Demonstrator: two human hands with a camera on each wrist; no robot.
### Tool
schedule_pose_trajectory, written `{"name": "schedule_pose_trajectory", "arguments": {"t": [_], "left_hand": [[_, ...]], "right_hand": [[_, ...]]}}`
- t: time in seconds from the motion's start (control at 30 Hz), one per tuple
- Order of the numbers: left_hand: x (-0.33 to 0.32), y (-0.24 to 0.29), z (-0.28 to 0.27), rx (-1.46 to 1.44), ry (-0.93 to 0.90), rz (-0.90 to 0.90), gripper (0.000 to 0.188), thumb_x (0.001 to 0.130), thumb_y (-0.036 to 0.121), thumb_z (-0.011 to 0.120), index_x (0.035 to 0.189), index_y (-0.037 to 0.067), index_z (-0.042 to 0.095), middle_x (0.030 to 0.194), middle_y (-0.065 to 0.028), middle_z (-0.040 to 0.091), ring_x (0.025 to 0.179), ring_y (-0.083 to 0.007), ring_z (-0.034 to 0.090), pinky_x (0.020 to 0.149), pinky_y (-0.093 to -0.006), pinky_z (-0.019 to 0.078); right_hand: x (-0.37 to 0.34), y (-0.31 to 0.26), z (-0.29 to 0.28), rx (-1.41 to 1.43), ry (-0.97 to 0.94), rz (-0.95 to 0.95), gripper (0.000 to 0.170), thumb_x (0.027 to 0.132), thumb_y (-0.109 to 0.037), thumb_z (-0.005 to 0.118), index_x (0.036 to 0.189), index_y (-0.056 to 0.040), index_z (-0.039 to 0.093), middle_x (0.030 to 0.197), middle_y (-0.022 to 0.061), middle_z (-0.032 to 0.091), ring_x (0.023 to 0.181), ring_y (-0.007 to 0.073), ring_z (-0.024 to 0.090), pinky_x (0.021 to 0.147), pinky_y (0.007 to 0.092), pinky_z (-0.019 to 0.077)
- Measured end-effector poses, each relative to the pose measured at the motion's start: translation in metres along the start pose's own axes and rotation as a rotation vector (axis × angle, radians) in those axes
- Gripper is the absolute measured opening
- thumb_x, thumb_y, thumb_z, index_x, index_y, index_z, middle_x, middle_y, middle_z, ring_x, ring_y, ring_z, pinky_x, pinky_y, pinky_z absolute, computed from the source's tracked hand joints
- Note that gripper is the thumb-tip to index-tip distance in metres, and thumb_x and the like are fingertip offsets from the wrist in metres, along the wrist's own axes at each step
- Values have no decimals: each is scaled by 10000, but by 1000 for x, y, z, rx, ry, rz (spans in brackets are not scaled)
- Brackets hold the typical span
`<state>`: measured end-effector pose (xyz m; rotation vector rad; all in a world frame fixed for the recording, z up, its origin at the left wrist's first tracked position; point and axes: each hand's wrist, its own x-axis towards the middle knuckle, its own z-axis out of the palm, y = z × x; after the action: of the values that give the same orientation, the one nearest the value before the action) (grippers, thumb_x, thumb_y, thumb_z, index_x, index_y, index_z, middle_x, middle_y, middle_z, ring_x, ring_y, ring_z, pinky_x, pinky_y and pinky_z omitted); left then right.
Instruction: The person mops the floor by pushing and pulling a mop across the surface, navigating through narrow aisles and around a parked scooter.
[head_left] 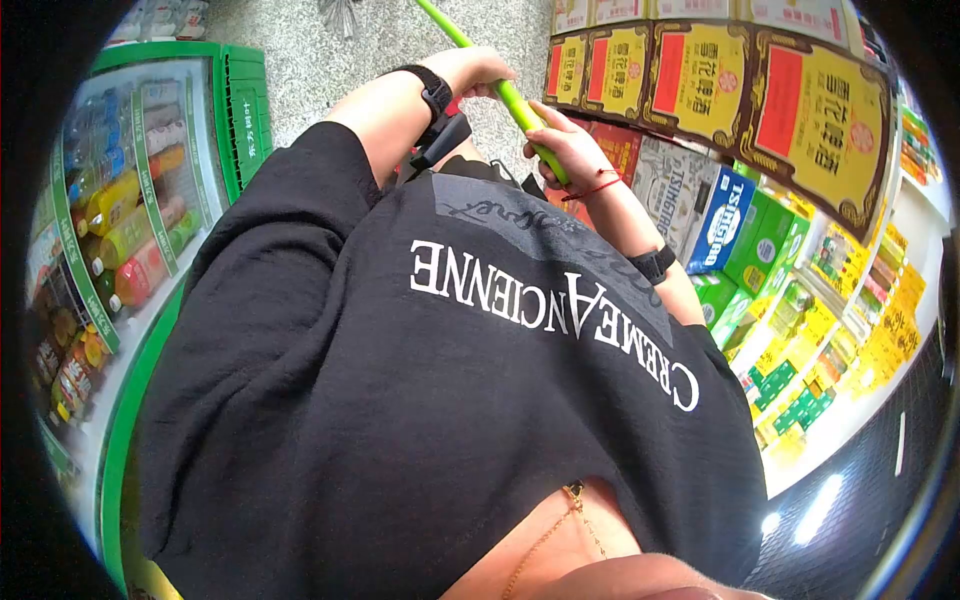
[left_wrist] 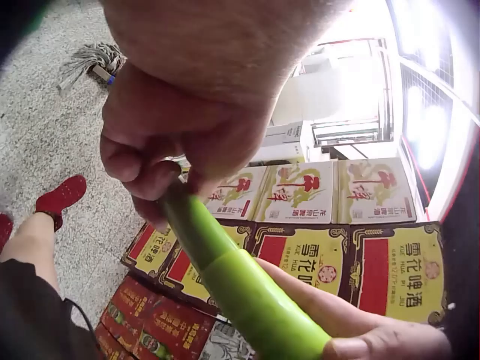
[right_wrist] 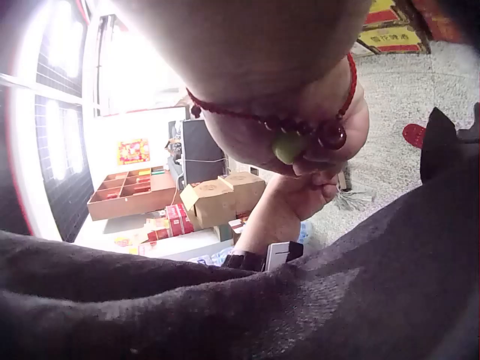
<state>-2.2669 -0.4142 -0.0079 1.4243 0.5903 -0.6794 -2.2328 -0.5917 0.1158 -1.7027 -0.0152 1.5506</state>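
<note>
A mop with a bright green handle (head_left: pixel 516 106) slants across the front of the body. Its grey stringy head (left_wrist: pixel 91 61) lies on the speckled floor. My left hand (head_left: pixel 478 72) grips the handle farther along, fingers wrapped round its narrower section in the left wrist view. Nearer the body, my right hand (head_left: pixel 574 150) holds the thicker end section, with a finger stretched along it. The rounded green tip (right_wrist: pixel 288 148) pokes out under the right wrist, beside a red string bracelet (right_wrist: pixel 225 112).
On the left stands a green-framed drinks fridge (head_left: pixel 232 120). Stacked yellow beer cartons (head_left: pixel 690 85) line the right side, with shelves of goods behind. A red shoe (left_wrist: pixel 61 196) stands on the floor (left_wrist: pixel 45 120). Cardboard boxes (right_wrist: pixel 210 201) sit on a white counter.
</note>
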Motion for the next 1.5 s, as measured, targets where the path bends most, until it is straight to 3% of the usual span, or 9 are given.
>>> {"name": "schedule_pose_trajectory", "arguments": {"t": [0.1, 0.13, 0.3, 0.37, 0.7, 0.8, 1.13, 1.37, 1.5], "left_hand": [[19, 30, -35, 51, 48, 10, 358, 788, 372, 512, 648, 50, 579, 438, 3, 389, 351, -108, 321, 355, -246, 261], [41, 32, -52, 91, -2, -41, 318, 795, 355, 485, 694, 79, 609, 521, -7, 498, 421, -109, 410, 390, -259, 318], [95, 76, -121, 61, 94, -119, 334, 766, 386, 500, 683, 80, 607, 501, -5, 467, 412, -118, 388, 389, -263, 313], [110, 82, -150, 3, 105, 39, 327, 764, 377, 502, 678, 80, 607, 499, -1, 464, 411, -114, 385, 389, -262, 314], [171, 193, -236, 67, 40, -143, 337, 802, 355, 459, 680, 79, 611, 475, -4, 469, 351, -102, 347, 329, -262, 270], [185, 222, -274, 159, -38, -145, 376, 826, 385, 467, 660, 70, 586, 441, 10, 400, 315, -76, 283, 305, -225, 229], [243, 304, -447, 166, -61, -61, 321, 794, 342, 473, 638, 69, 539, 465, -7, 428, 330, -84, 306, 308, -230, 236], [273, 350, -488, 432, -152, -36, 387, 809, 388, 468, 629, 60, 568, 485, -20, 478, 335, -107, 335, 319, -245, 269], [300, 363, -498, 367, -205, -15, 391, 810, 394, 468, 650, 57, 582, 481, -18, 480, 356, -108, 344, 337, -258, 284]], "right_hand": [[34, -36, -15, 8, -25, -11, 588, 771, -152, 508, 1304, -100, 265, 669, 55, 515, 382, 88, 400, 324, 232, 311], [47, -49, -21, 27, -33, -16, 595, 765, -147, 523, 1301, -93, 270, 683, 60, 523, 404, 93, 421, 336, 229, 329], [107, -127, -36, -49, -19, -83, 595, 763, -122, 536, 1300, -98, 281, 695, 53, 528, 471, 99, 456, 365, 228, 346], [122, -158, -42, -36, -17, -63, 570, 784, -139, 496, 1306, -110, 269, 686, 57, 516, 373, 90, 374, 333, 225, 295], [176, -284, -90, 39, 21, 20, 615, 758, -124, 512, 1311, -95, 244, 646, 56, 505, 367, 99, 371, 319, 237, 267], [199, -322, -90, 60, 60, 28, 608, 754, -125, 515, 1304, -91, 259, 642, 58, 498, 356, 100, 360, 315, 236, 261], [306, -478, -58, 209, 103, -17, 468, 777, -132, 482, 1234, -132, 378, 649, 41, 487, 358, 89, 380, 306, 214, 293], [328, -528, -58, 417, 149, -20, 332, 788, -131, 471, 1114, -84, 426, 646, 32, 476, 360, 93, 391, 295, 221, 305], [343, -547, -69, 380, 193, -13, 305, 780, -136, 491, 1072, -66, 439, 633, 26, 477, 367, 93, 406, 298, 216, 295]]}}
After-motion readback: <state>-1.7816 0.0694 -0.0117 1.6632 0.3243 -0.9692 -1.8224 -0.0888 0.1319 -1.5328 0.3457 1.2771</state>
